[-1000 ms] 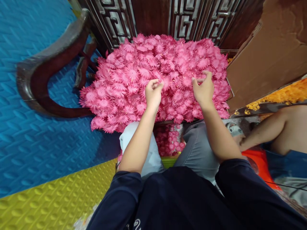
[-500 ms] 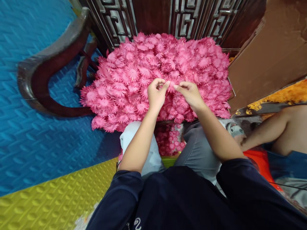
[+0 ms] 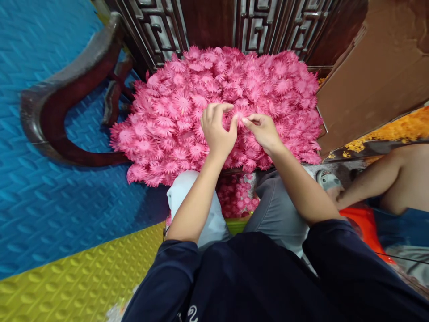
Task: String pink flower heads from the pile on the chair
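A wide heap of pink artificial flowers (image 3: 167, 120) with thin pointed petals lies in front of my knees. Over its middle, my right hand (image 3: 263, 129) pinches a pink flower (image 3: 240, 112) between thumb and fingertips. To its left is my left hand (image 3: 218, 129), its thumb and fingers spread apart around the left side of that flower. Whether the left thumb touches the petals I cannot tell, as pink blends with pink there.
Behind the heap stands dark carved wooden latticework (image 3: 211, 27). A curved wooden armrest (image 3: 47, 107) rises at left over blue matting (image 3: 20, 201). Brown cardboard (image 3: 362, 80) leans at right, near orange flowers (image 3: 402, 127). Another person's bare leg (image 3: 375, 179) is close on the right.
My left hand has opened from a pinch, its fingers lifting and spreading away from the thumb. The right hand keeps its pinch in nearly the same spot.
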A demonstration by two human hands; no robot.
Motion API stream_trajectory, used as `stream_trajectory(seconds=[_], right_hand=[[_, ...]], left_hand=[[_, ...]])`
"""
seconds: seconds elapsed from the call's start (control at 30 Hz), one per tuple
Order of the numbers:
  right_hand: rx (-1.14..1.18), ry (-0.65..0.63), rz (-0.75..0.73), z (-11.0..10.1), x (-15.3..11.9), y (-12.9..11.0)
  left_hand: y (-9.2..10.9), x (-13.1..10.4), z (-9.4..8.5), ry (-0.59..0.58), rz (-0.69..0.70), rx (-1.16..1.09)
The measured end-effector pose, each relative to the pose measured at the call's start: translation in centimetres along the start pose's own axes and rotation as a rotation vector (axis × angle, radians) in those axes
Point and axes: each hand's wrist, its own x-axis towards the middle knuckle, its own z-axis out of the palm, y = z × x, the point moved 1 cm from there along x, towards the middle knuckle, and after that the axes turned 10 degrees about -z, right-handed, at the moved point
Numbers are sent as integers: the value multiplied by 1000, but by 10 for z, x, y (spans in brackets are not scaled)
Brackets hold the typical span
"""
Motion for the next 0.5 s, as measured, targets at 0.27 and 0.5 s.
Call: stream_trajectory(seconds=[0.27,0.5], right_hand=[[35,9,-10,-2,2,0],[75,23,36,-1,1,-6]], left_hand=[[-7,3,6,-111,-32,-11],[-8,5,8,-230,5,-54]])
